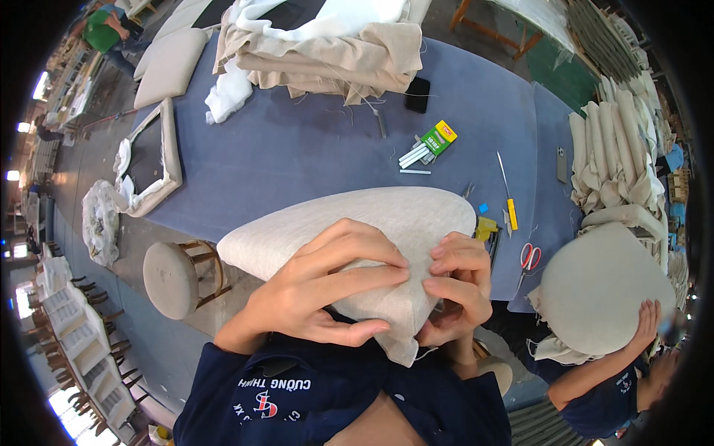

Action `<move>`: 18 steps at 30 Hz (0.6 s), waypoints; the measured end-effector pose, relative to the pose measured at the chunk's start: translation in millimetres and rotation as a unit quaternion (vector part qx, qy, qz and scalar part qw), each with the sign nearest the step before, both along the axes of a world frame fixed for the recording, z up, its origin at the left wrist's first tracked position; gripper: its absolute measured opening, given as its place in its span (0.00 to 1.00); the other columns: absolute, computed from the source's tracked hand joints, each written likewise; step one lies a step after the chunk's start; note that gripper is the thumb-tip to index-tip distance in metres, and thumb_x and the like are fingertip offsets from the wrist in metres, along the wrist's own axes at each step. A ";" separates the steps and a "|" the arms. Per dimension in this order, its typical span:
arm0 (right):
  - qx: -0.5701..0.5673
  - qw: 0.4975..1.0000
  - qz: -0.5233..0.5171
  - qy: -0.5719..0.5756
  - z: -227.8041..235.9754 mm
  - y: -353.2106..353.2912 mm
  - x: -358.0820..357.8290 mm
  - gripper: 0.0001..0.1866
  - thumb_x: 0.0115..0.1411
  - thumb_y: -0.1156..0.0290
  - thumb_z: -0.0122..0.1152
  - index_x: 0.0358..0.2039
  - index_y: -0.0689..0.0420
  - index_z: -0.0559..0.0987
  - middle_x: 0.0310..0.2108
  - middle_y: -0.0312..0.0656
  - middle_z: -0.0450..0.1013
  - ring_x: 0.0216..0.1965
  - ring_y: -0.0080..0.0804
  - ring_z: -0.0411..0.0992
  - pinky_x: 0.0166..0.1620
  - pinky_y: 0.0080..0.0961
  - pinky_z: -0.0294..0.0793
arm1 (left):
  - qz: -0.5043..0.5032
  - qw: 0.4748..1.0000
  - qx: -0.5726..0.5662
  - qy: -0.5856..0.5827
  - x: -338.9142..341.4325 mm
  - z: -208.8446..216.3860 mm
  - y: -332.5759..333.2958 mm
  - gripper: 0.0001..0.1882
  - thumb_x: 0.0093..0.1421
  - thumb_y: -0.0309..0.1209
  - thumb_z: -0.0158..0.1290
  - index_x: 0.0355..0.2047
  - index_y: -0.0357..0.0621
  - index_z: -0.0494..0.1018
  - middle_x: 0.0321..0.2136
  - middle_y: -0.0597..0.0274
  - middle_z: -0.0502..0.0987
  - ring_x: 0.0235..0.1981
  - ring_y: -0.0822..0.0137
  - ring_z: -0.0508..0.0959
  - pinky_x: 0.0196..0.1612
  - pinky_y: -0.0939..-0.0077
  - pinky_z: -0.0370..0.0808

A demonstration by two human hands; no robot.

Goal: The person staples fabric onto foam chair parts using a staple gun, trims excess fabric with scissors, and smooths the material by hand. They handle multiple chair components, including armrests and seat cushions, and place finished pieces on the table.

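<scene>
Underside of beige cushion (349, 215) out of sight, uppermost white padding (361, 15) partly out-of-frame

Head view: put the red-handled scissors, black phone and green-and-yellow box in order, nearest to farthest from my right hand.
From your right hand:
1. Red-handled scissors, to its right.
2. Green-and-yellow box, ahead of it.
3. Black phone, beyond the box.

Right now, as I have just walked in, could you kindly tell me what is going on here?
A person has their left hand and right hand on a beige fabric-covered cushion, the fingertips of both hands near the corner pointing toward their body. An open green and yellow box and red-handled scissors lie on the blue table. To the right, a co-worker's hand rests on a rounded beige pad.
</scene>
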State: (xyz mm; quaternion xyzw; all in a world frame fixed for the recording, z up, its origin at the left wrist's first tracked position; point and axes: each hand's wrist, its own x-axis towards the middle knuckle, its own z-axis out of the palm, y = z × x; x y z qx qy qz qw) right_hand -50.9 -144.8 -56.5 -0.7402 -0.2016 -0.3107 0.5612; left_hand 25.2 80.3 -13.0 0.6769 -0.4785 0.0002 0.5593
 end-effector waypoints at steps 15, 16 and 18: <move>-0.002 0.999 0.016 -0.028 -7.3 1.8 -6.1 0.24 0.45 0.61 0.80 0.45 0.48 0.87 0.47 0.43 0.74 0.46 0.42 0.75 0.47 0.43 0.74 | -0.031 0.999 -0.032 0.020 -2.5 -4.7 4.0 0.29 0.49 0.41 0.78 0.45 0.37 0.81 0.44 0.48 0.82 0.49 0.43 0.82 0.49 0.50 0.80; -0.005 0.999 0.017 -0.041 -7.5 3.5 -6.3 0.22 0.47 0.61 0.79 0.45 0.46 0.87 0.47 0.43 0.74 0.46 0.42 0.75 0.47 0.43 0.74 | -0.032 0.999 -0.029 0.034 -3.6 -2.9 4.8 0.28 0.49 0.39 0.77 0.45 0.37 0.81 0.45 0.49 0.82 0.49 0.44 0.81 0.49 0.52 0.80; -0.022 0.999 0.020 -0.041 -6.5 5.7 -7.1 0.19 0.51 0.60 0.76 0.45 0.44 0.89 0.48 0.42 0.74 0.46 0.41 0.75 0.47 0.43 0.74 | -0.029 0.998 -0.022 0.060 -5.8 2.4 5.5 0.26 0.48 0.35 0.75 0.46 0.37 0.82 0.47 0.50 0.82 0.50 0.46 0.80 0.50 0.54 0.79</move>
